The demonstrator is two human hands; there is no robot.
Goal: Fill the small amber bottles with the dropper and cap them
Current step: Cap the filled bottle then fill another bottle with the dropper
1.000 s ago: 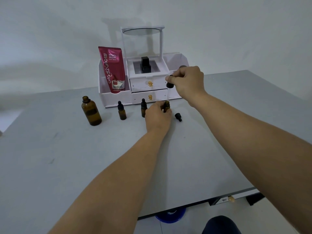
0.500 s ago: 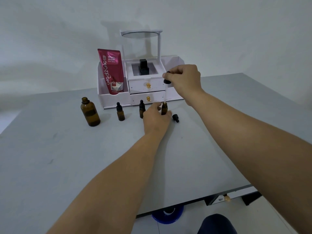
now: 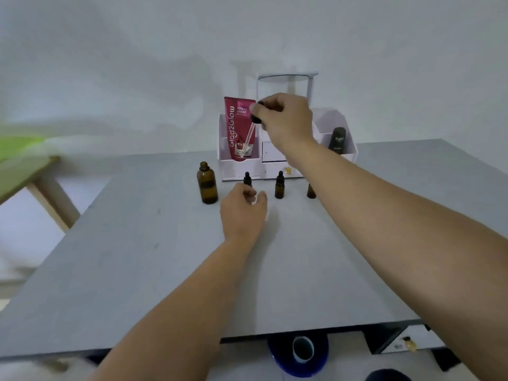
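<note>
1. Right hand [image 3: 286,119]: raised above the counter [image 3: 275,270], in front of the white organizer [image 3: 341,138]. It pinches the black bulb of the dropper [image 3: 251,130] between thumb and fingers, the glass tube slanting down and to the left. Held high, it seems, so the tip clears the bottle necks while travelling; whether the tube holds liquid cannot be told.

2. Left hand [image 3: 243,209]: low over the counter, fingers loosely curled and a little apart, holding nothing. It sits just in front of the leftmost small bottle [image 3: 247,179], probably placed to steady a bottle for the next dip or fill.

3. Large amber bottle [image 3: 207,185]: upright, uncapped, at the left end of the row. Likely the supply, left open so the dropper can go straight in.

4. Small amber bottles: three upright in a row before the organizer. The leftmost and the middle bottle [image 3: 279,185] carry black caps; the right bottle [image 3: 311,191] is partly hidden by the right forearm, so its top cannot be judged.

5. Organizer contents: a pink tube [image 3: 239,127] standing in the left compartment, a dark bottle [image 3: 337,140] in the right; neither appears to belong to the filling.

6. Judged stage: dropper in transit between bottles; filling and capping not finished.
</note>
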